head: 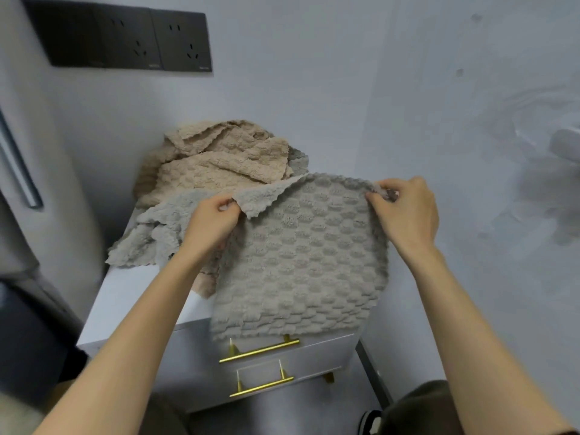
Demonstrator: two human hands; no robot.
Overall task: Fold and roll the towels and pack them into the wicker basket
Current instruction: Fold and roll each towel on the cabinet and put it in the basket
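While it hangs by its two top corners, grey towel (pixel 301 265): left grip (pixel 213 221) and right grip (pixel 408 211) each pinch one corner, the cloth draping before the white tabletop (pixel 125 296). Judged light, soft and limp, its nubby pile unlikely to slip; best held at corners and hems. Heaped towels (pixel 219 164) lie behind. Wicker basket not seen. Lettering on the socket panel (pixel 125 42) unreadable; no labels visible
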